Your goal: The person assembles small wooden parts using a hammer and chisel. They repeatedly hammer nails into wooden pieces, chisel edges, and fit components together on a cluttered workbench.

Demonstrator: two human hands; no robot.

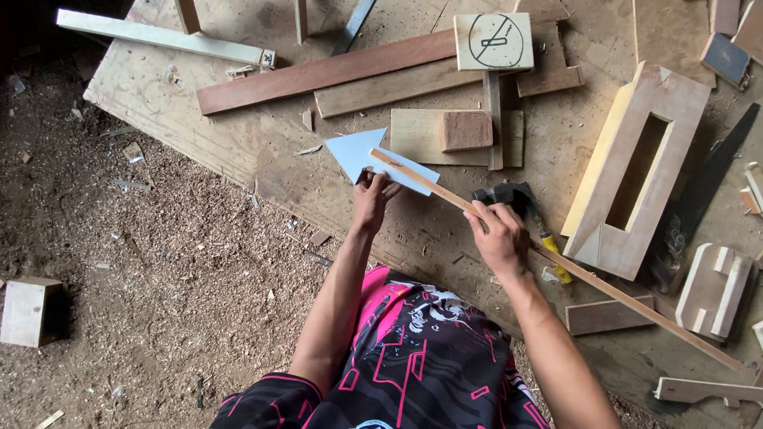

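Fingers [388, 189] of your left hand [371, 202] pinch the tail of the pale blue arrow [359, 152] lying flat on the tabletop [318, 199]. Your right hand [497, 234] closes around the thin wooden stick [604, 287] crossing the arrow, a hammer [520, 202] just beside it.

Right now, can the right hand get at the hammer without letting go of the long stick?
Probably not while gripping. The right hand is wrapped around the long wooden stick, and the hammer lies directly beside it, partly under the stick. Nothing else blocks it, so once the fingers free up, it looks an easy reach.
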